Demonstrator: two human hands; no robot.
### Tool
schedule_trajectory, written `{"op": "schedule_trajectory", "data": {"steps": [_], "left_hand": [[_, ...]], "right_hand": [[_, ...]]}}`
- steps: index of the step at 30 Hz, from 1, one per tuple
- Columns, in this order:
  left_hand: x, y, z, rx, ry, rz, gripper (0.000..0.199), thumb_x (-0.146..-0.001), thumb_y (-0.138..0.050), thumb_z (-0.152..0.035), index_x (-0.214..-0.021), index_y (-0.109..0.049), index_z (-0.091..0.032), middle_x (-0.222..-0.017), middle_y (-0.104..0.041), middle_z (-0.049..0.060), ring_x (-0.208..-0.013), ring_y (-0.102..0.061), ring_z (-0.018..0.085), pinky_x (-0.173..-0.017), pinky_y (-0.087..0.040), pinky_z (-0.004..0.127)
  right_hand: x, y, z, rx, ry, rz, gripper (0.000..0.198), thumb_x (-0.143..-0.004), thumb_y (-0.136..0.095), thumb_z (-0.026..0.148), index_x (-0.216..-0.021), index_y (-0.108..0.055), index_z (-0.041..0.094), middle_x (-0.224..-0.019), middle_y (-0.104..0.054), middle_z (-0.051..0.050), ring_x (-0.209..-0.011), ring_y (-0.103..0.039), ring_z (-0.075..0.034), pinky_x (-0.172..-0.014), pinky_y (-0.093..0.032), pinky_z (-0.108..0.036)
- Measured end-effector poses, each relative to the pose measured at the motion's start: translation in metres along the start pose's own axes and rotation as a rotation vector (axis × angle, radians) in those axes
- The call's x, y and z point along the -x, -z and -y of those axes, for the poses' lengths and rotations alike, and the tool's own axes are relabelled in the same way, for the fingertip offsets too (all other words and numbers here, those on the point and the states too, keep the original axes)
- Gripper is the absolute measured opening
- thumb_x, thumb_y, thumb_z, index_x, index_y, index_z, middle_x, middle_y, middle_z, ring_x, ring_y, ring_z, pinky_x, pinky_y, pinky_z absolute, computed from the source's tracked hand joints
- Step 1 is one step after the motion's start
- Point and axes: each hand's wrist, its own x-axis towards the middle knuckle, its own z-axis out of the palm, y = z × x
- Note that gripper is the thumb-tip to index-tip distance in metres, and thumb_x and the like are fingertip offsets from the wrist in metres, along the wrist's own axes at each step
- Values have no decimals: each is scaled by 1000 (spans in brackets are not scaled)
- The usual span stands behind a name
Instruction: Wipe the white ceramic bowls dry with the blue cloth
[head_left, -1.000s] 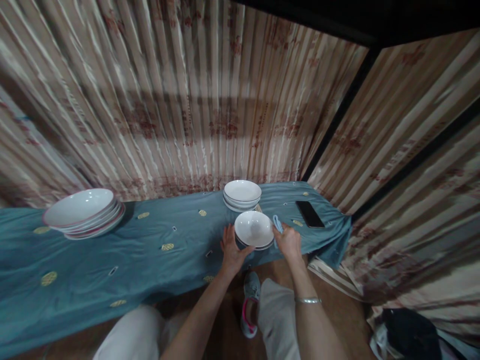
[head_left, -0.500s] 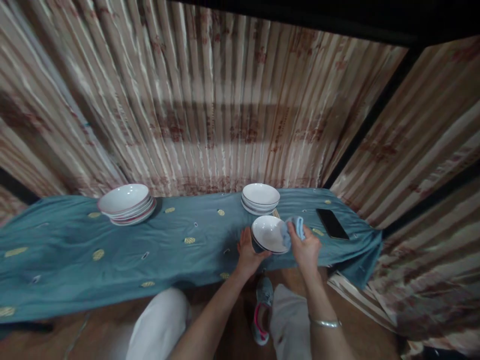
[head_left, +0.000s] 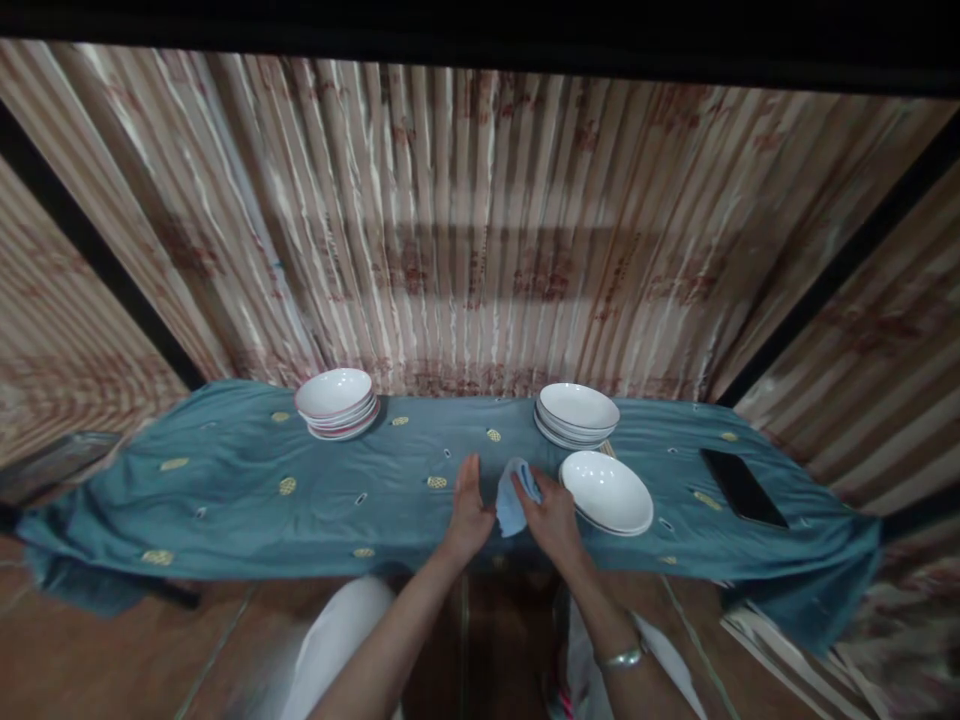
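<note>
My right hand (head_left: 553, 520) is closed on a light blue cloth (head_left: 511, 508), which hangs down over the front part of the table. Just to the left, my left hand (head_left: 471, 510) is open with its fingers stretched out, facing the cloth and holding nothing. White shallow bowls (head_left: 606, 490) with dark rims, one nested in another, stand directly right of my right hand. Whether that hand touches their edge I cannot tell. Behind them rises a stack of similar white bowls (head_left: 577, 405).
A teal cloth (head_left: 315, 535) with yellow pineapple prints covers the long table. At the back left stands a stack of red-rimmed bowls (head_left: 335, 392). A black phone (head_left: 742, 487) lies on the right. Dark frame bars and a striped curtain (head_left: 480, 230) close off the back.
Both hands have left the front bowls and moved to their left. The left hand let go of the bowl's edge; the right still holds the cloth. The view has shifted.
</note>
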Motion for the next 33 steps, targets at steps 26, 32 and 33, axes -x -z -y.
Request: {"op": "schedule_trajectory", "data": {"steps": [26, 32, 33], "left_hand": [[-56, 164, 33, 699, 424, -485, 77, -75, -62, -22, -144, -29, -26, -150, -37, 12, -134, -43, 23, -103, -42, 37], [-58, 185, 22, 903, 497, -503, 62, -77, -60, -16, -135, -39, -26, -138, -52, 12, -122, -55, 22, -92, -50, 37], [-58, 186, 21, 929, 505, -503, 61, -78, -59, -15, -135, -40, -26, -139, -51, 12, -122, -55, 22, -92, -50, 36]], "right_hand": [[-66, -189, 66, -530, -304, 370, 31, -66, -63, 47, -70, -61, 16, -56, -56, 3, -50, -49, -11, -47, -39, -21], [-127, -224, 91, -283, -227, 366, 33, -74, -64, 48, -80, -66, 15, -69, -67, -3, -63, -62, -16, -57, -48, -24], [-137, -229, 95, -256, -220, 358, 33, -74, -65, 47, -81, -67, 16, -72, -69, -3, -68, -64, -17, -60, -49, -25]]}}
